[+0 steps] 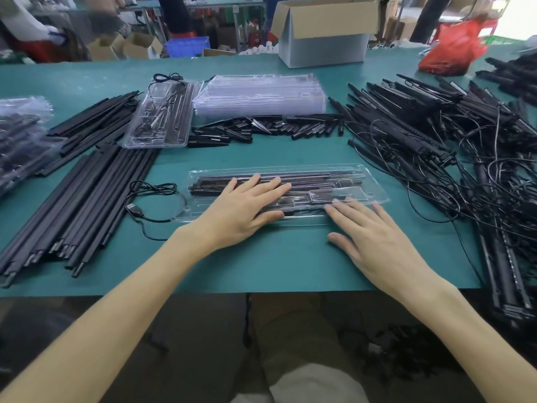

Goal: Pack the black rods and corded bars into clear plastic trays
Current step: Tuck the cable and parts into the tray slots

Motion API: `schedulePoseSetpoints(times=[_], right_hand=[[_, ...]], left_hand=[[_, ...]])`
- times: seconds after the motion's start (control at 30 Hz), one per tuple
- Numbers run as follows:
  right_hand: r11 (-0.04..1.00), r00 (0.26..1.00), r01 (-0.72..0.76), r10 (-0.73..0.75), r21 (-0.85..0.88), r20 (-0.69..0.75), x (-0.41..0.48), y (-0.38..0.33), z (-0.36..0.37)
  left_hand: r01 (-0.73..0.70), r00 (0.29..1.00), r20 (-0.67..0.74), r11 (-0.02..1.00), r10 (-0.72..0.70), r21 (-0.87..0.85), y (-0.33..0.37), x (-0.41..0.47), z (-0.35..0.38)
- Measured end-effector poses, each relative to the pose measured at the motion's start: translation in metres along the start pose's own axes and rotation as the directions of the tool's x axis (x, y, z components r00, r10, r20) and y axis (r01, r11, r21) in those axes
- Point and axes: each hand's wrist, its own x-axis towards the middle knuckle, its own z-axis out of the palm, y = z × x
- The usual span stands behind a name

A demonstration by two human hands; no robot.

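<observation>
Left hand (247, 207) and right hand (374, 237) lay flat, grips wide, on the loaded clear tray (374, 177). Thin plastic looked flexy, likely slick. Support its 3 and 9 o'clock ends.

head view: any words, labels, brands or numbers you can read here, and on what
None can be read.
cardboard box: no print shows.
red bag: no print shows.
blue crate: blurred, nothing legible.
stack of clear trays: no label shows.

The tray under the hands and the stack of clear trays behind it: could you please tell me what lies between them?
A loose row of short black pieces, then bare green mat, between tray and stack; the head view shows it.
</observation>
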Motion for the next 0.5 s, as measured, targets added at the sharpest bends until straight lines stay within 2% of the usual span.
schedulePoseSetpoints(times=[0.1, 0.27, 0.5], right_hand=[[1.0, 0.999, -0.01, 0.011, -0.016, 0.034, -0.003, 0.0, 0.004], [1.0, 1.0, 0.001, -0.001, -0.021, 0.013, -0.002, 0.0, 0.006], [0.994, 0.996, 0.005, 0.005, 0.111, -0.09, -0.013, 0.003, 0.007]], left_hand=[[-0.007, 1.0, -0.002, 0.999, 0.007, 0.052, 0.0, -0.001, 0.003], [-0.013, 1.0, -0.014, 0.996, 0.014, 0.083, -0.001, -0.004, 0.007], [-0.005, 1.0, -0.017, 0.996, 0.007, 0.091, -0.002, -0.004, 0.008]])
